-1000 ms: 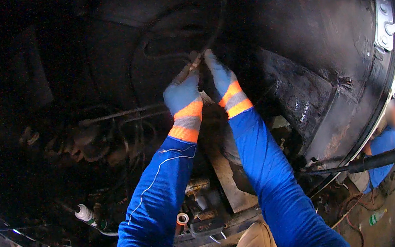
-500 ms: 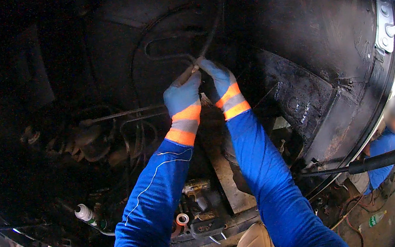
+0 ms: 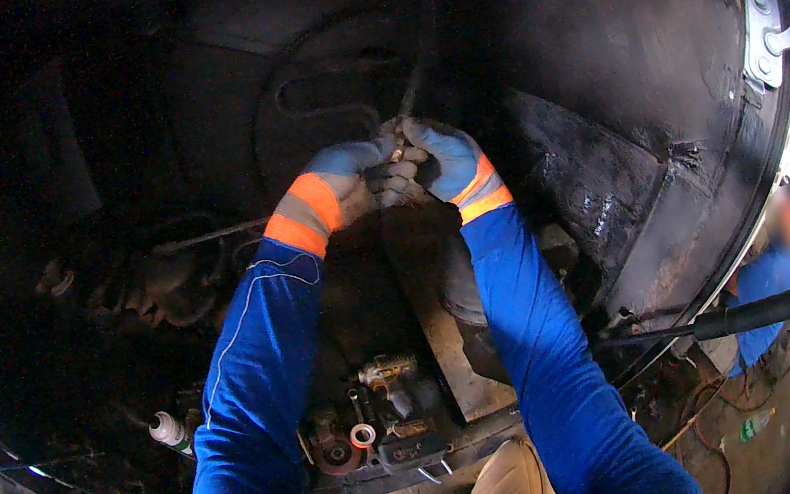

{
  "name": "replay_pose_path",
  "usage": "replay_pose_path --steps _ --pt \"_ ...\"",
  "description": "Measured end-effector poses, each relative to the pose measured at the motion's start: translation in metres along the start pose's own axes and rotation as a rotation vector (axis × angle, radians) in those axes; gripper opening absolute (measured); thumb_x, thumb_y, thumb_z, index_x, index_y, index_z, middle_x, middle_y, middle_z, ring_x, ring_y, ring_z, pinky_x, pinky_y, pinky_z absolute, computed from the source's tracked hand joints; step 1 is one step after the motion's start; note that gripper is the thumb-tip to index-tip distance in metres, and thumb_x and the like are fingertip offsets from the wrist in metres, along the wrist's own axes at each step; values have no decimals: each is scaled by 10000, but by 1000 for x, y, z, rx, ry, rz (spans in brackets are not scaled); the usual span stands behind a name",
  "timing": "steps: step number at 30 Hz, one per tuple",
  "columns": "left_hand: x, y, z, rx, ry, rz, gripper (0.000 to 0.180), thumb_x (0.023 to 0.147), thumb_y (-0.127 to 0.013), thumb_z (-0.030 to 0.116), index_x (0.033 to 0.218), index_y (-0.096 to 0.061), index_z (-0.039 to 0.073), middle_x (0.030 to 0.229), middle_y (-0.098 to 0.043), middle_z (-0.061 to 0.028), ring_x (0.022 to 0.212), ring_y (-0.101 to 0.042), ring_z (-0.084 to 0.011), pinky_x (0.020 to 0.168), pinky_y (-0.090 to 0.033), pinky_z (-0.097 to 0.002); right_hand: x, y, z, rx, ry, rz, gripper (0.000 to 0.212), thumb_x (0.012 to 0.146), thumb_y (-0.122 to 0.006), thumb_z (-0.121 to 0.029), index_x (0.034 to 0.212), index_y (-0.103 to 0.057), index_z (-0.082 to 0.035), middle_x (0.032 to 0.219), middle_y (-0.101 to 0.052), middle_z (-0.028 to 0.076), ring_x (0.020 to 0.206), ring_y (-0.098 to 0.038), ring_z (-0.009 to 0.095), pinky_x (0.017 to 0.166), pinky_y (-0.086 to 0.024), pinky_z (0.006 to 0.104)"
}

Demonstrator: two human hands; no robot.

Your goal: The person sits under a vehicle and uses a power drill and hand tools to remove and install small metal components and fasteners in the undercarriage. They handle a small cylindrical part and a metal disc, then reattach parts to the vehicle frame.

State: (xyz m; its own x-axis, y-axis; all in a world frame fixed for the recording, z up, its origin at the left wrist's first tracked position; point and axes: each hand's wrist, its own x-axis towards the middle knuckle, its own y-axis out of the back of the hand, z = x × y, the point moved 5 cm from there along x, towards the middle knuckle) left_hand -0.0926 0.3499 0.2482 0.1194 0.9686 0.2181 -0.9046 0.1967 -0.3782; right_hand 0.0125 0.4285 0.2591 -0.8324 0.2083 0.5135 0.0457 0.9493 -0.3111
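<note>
My left hand (image 3: 352,170) and my right hand (image 3: 444,155), in blue and grey gloves with orange-striped cuffs, meet in the middle of a dark vehicle bay. Both are closed, fingertips together around a small brass-coloured fitting (image 3: 396,156) at the end of a thin dark tube (image 3: 411,93). From my right fingers the tube runs upward. Behind my left hand, a bent metal line (image 3: 290,112) curves in a loop and comes down to the same spot. My fingers hide most of the joint.
Along the front ledge lie a yellow and black cordless drill (image 3: 388,371), a tape roll (image 3: 363,435) and a wrench (image 3: 356,404). A white bottle (image 3: 167,428) stands lower left. A black strut (image 3: 776,302) crosses at right; beyond it is another person (image 3: 768,280) in blue.
My left hand has turned sideways and its forearm has swung left, uncovering the drill and wrench. My right hand has come slightly lower, its fingers curled around the fitting.
</note>
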Motion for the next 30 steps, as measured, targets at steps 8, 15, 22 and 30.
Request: replay_pose_path --steps 8,15,22,30 --pt "-13 -19 8 1045 -433 623 311 785 -735 289 900 -723 0 877 -711 -159 767 -674 -229 703 -515 -322 -4 29 5 -431 143 415 288 862 -662 -346 988 -686 -88 911 -678 37 802 -620 150 673 -490 287" --pt "-15 -4 3 902 -455 777 324 734 -780 289 893 -729 12 848 -713 -150 761 -671 -210 695 -506 -306 -7 8 1 -349 98 343 277 844 -671 -335 983 -707 -98 926 -684 18 841 -627 143 720 -508 299" --pt "-26 -22 -20 75 -425 551 199 866 -660 143 986 -690 -13 910 -694 -91 738 -640 -189 646 -496 -283 -14 1 -1 -257 66 384 233 880 -656 -193 1048 -681 -33 964 -683 87 856 -647 187 772 -537 326" --pt "-15 -11 -31 -23 -216 545 180 924 -575 191 1022 -656 65 869 -656 -60 705 -597 -181 626 -497 -316 -12 6 13 14 -3 217 234 888 -649 -175 1066 -662 -24 983 -682 96 855 -651 205 763 -542 329"
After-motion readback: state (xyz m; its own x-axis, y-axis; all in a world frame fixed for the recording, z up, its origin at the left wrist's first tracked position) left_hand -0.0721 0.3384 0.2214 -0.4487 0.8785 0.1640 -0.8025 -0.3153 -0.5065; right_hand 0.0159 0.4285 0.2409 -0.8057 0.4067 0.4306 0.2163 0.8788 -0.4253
